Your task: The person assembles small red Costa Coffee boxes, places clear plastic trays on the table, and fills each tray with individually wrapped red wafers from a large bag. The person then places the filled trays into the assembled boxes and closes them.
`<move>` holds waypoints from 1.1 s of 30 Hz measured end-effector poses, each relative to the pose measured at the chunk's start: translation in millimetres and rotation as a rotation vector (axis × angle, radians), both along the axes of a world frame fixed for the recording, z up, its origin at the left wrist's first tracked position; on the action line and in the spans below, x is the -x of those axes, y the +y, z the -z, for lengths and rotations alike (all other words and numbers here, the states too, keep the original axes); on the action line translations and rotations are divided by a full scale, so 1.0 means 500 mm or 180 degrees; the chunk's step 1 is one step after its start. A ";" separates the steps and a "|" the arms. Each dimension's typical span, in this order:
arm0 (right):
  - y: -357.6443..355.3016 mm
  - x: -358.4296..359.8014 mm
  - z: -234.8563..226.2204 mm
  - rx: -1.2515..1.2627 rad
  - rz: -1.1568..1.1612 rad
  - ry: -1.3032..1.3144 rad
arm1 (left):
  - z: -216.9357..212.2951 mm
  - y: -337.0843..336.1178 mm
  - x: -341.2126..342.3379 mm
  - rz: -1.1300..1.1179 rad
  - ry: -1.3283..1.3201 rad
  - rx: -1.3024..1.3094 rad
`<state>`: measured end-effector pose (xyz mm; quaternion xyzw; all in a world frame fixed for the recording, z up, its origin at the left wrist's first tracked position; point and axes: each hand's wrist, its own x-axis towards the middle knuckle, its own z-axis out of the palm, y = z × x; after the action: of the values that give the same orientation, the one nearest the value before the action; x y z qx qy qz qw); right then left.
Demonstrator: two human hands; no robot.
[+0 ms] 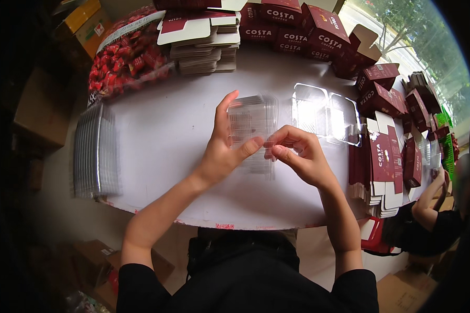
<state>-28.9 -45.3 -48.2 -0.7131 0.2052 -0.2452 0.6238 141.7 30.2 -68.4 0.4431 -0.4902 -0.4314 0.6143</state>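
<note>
From the head camera, the left hand [225, 151] grips a clear plastic tray [251, 122] between thumb and fingers, holding it up over the white table [162, 135]. The right hand [297, 154], just beside the left, pinches the tray's lower edge. Beyond the right hand lie open clear trays [326, 112]; to its right stand dark red flat cartons [384, 156].
</note>
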 end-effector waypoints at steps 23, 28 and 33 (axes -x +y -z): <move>-0.008 -0.011 -0.017 0.1412 0.1688 -0.0183 | 0.001 -0.014 -0.024 -0.0257 0.0161 0.0053; -0.114 -0.016 -0.071 0.3203 0.2733 0.0751 | 0.015 -0.025 -0.075 -0.0667 0.1049 -0.0146; -0.107 -0.125 -0.040 0.4848 0.1792 0.2264 | 0.009 -0.028 -0.038 -0.1075 0.1009 -0.0021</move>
<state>33.4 -98.7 -28.2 -0.8919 0.3359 -0.2235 -0.2044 160.9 16.0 -73.0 0.4475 -0.3050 -0.3882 0.7456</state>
